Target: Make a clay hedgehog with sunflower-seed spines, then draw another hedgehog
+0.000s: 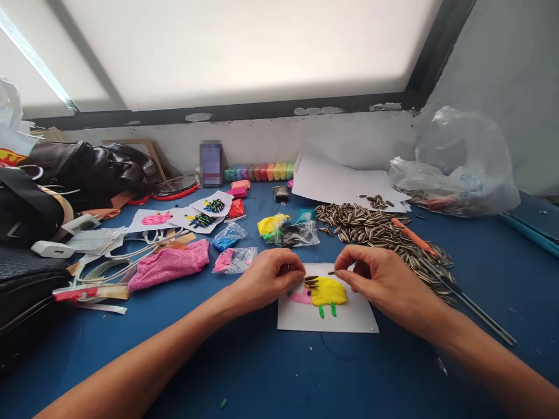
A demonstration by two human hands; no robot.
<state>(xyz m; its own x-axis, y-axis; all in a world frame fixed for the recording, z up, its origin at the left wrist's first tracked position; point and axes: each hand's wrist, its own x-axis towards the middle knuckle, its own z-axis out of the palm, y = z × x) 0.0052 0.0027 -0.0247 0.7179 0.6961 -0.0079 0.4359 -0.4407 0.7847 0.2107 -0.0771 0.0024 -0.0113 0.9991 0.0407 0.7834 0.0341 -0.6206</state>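
Note:
A white paper card [297,321] lies on the blue table in front of me. On it is a clay animal with a yellow body [329,292], a pink head [300,297] and two green legs [333,309]. Several sunflower seeds [311,282] stick into the yellow clay near the head. My right hand [371,269] pinches a single sunflower seed [332,273] above the card's upper right. My left hand [273,276] has its fingers closed over the card's upper left, by the head; whatever they hold, if anything, is hidden.
A heap of sunflower seeds [362,224] spreads at right, with an orange-handled tool [414,237] and tweezers-like metal rods [478,313]. Clay bags [236,260], a pink cloth [172,265] and white cables [116,262] lie left. Paper sheets [332,177] and a plastic bag [467,169] sit behind.

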